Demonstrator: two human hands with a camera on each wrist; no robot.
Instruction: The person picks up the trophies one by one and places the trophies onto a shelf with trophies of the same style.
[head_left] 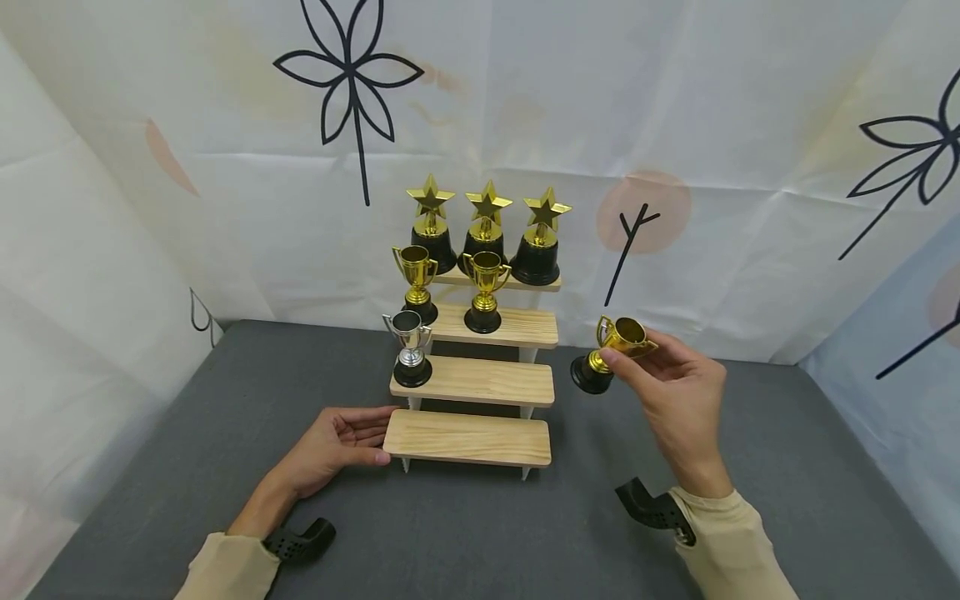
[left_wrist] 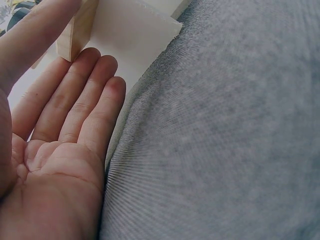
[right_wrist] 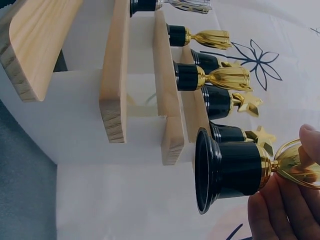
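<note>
My right hand [head_left: 671,392] holds a gold trophy cup [head_left: 622,335] by its bowl, tilted, in the air to the right of a stepped wooden stand [head_left: 468,439]. In the right wrist view the held cup's black base [right_wrist: 235,167] faces the stand. With fingers extended, my left hand [head_left: 337,442] touches the left end of the lowest step; in the left wrist view its fingertips [left_wrist: 116,87] lie by the white support. A silver trophy cup [head_left: 411,333] stands at the left of the second step from the bottom. Two gold cups [head_left: 486,275] stand on the step above.
Three gold star trophies [head_left: 489,212] with black bases line the top step. The stand sits on a dark grey table [head_left: 480,533], close to a white patterned cloth [head_left: 525,100] hanging behind. More cloth hangs at both sides.
</note>
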